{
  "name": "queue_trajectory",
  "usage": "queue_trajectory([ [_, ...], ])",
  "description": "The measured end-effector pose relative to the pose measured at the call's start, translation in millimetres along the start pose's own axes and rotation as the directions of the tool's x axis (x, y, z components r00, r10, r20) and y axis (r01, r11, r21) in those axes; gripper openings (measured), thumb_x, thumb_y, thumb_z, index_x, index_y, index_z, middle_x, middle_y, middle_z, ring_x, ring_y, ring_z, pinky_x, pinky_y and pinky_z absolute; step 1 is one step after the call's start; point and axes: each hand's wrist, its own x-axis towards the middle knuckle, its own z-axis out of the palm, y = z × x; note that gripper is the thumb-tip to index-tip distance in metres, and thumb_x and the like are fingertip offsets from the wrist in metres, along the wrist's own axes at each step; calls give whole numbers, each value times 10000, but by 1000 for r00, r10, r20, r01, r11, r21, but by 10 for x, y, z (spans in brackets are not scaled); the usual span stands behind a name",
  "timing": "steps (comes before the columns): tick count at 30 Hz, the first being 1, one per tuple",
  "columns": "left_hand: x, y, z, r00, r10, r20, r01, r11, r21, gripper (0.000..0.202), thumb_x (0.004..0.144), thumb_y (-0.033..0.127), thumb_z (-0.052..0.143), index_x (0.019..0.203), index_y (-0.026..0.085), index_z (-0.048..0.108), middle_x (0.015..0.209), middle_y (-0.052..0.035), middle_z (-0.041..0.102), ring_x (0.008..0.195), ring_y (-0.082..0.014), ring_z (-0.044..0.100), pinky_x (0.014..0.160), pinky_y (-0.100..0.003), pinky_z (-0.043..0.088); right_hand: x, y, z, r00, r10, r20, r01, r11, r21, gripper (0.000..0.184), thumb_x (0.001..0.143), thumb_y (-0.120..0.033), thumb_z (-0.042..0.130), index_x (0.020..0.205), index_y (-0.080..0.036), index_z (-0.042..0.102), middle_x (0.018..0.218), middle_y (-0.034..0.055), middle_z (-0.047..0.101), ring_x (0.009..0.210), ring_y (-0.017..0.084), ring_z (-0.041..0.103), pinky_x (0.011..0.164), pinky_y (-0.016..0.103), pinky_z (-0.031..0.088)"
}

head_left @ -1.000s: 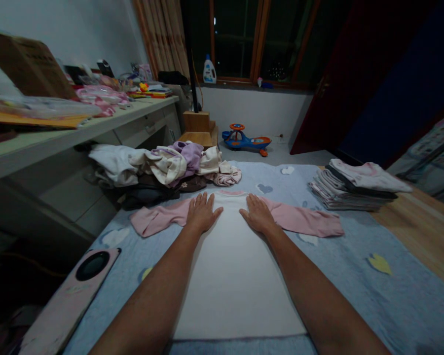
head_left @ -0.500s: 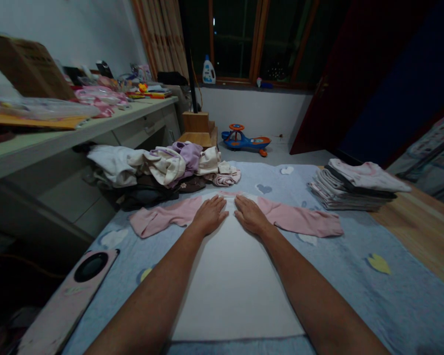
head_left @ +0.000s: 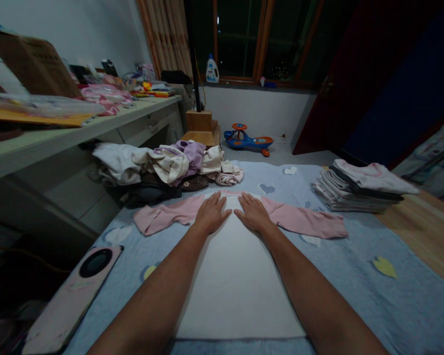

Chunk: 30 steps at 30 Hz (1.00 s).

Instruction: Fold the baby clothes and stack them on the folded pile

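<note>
Blue blanket (head_left: 410,305) carries a pink-sleeved white shirt (head_left: 237,281); left hand (head_left: 211,214) and right hand (head_left: 253,213) lie spread flat on its top edge.

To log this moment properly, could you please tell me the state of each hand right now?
Left hand: open, lying flat on the pink-sleeved top, gripping nothing.
Right hand: open, lying flat on the same top, gripping nothing.

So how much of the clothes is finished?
Done: the folded stack at the right. In hand: the left hand and right hand lie flat on a white top with its pink sleeves spread. Still to do: the rumpled heap.
</note>
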Motion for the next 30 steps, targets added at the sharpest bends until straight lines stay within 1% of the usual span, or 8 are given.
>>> queue_trajectory([
  [4, 17, 7, 19, 998, -59, -2, 59, 998, 3, 553, 974, 516, 401, 1392, 165, 489, 1564, -156, 357, 1433, -290, 346, 1158, -442, 294, -3, 7, 9, 1000, 3, -14, -3, 1000, 5, 623, 987, -505, 390, 1483, -129, 374, 1600, 155, 266, 1479, 267, 221, 1169, 437, 201],
  [7, 27, 4, 34, 998, -67, -12, 67, 998, 5, 554, 964, 509, 428, 1390, 162, 493, 1562, -163, 357, 1428, -302, 353, 1152, -447, 300, -16, 27, 13, 998, -31, -50, 33, 999, 27, 566, 989, -435, 412, 1450, -105, 415, 1588, 168, 291, 1470, 270, 239, 1169, 443, 210],
  [11, 41, -3, 31, 998, 46, -31, -46, 999, -1, 432, 975, 366, 435, 1355, 178, 520, 1541, -121, 406, 1431, -272, 343, 1154, -451, 297, -25, 58, 10, 977, -165, -133, 177, 981, 80, 411, 979, -273, 419, 1350, -132, 524, 1504, 135, 445, 1402, 221, 354, 1162, 392, 250],
  [13, 47, -6, 31, 994, 111, -22, -112, 993, -23, 387, 981, 288, 405, 1336, 202, 534, 1503, -83, 468, 1421, -241, 359, 1161, -442, 290, -21, 60, 5, 967, -214, -141, 229, 968, 101, 374, 973, -241, 422, 1310, -157, 561, 1425, 111, 533, 1327, 204, 439, 1140, 369, 291],
  [15, 48, -6, 35, 991, 137, -3, -137, 989, -52, 378, 985, 261, 382, 1325, 218, 540, 1460, -67, 520, 1399, -220, 392, 1156, -426, 302, -17, 50, -3, 964, -230, -133, 245, 964, 101, 360, 969, -244, 439, 1292, -167, 578, 1387, 101, 566, 1292, 205, 471, 1124, 362, 313],
  [17, 41, -1, 41, 990, 142, 10, -141, 988, -68, 375, 988, 298, 393, 1326, 220, 536, 1449, -71, 529, 1390, -219, 404, 1145, -420, 319, -15, 35, -11, 968, -216, -127, 227, 970, 83, 365, 967, -265, 461, 1297, -167, 581, 1398, 105, 558, 1303, 217, 466, 1125, 365, 310],
  [22, 11, 22, 48, 990, 135, 28, -134, 990, -41, 457, 990, 440, 408, 1382, 216, 482, 1513, -98, 450, 1424, -250, 356, 1142, -452, 314, -17, 4, -14, 984, -160, -83, 163, 986, 31, 439, 981, -312, 446, 1384, -151, 518, 1482, 124, 477, 1371, 254, 405, 1146, 399, 275],
  [30, 12, 37, 44, 992, 129, 3, -129, 991, -31, 443, 973, 435, 450, 1353, 215, 509, 1498, -104, 471, 1413, -267, 375, 1140, -479, 317, 24, -8, 28, 998, -67, 5, 67, 998, 10, 538, 996, -348, 374, 1489, -133, 387, 1578, 104, 340, 1457, 285, 266, 1181, 444, 188],
])
